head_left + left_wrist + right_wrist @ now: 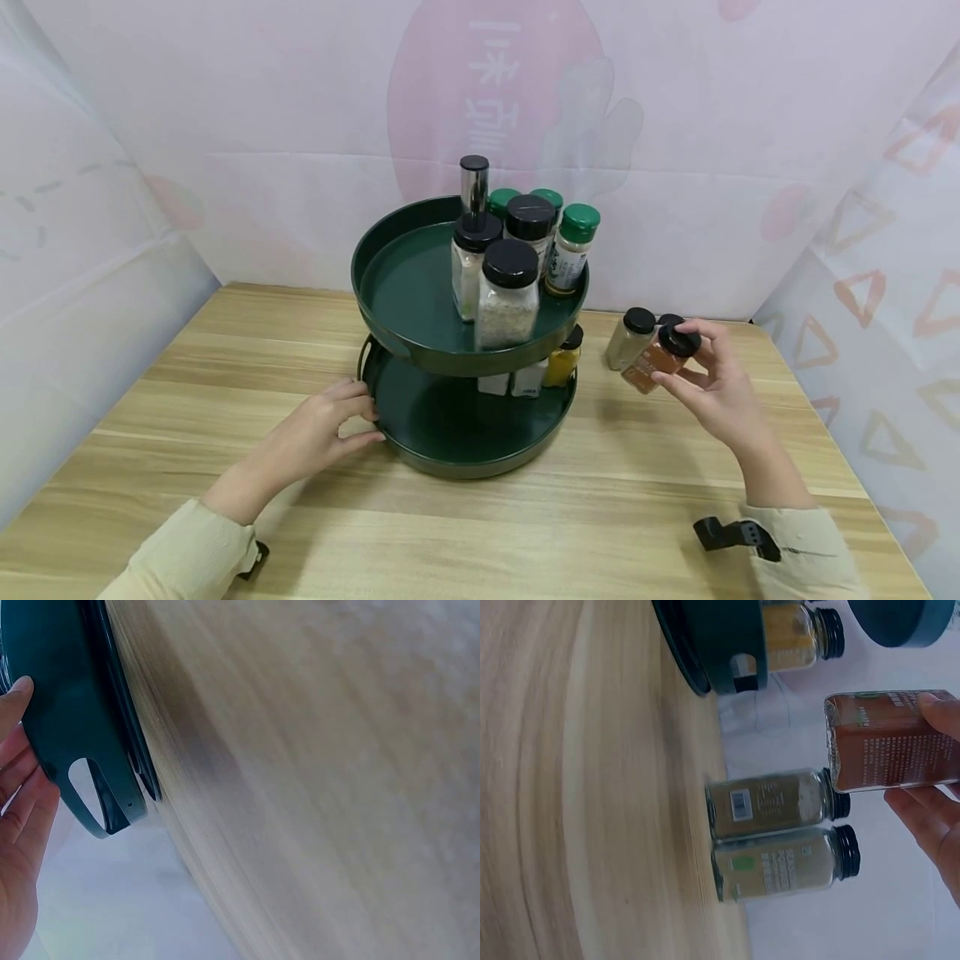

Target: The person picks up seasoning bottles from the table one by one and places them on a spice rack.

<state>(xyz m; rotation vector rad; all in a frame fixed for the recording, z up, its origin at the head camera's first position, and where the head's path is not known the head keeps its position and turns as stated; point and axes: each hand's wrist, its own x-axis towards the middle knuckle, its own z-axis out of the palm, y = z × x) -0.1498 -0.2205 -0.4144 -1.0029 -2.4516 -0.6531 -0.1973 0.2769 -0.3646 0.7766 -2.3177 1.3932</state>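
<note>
My right hand (716, 387) holds a spice jar (652, 360) of reddish-brown powder, tilted, thumb and fingers at its lid and side. In the right wrist view this jar (892, 742) is raised off the table, near two standing jars of tan powder (769, 806). My left hand (326, 425) grips the left rim of the lower tier (465, 468) of a dark green two-tier round spice rack. In the left wrist view, the thumb and fingers lie along the tier's wall (75, 697), near its handle cutout.
The upper tier (405, 275) bears several spice bottles with black or green lids, clustered on its right side. White-labelled jars (529, 379) and a yellow jar (562, 367) stand at the lower tier's back right. A printed cloth (300, 108) hangs behind the wooden table (465, 533).
</note>
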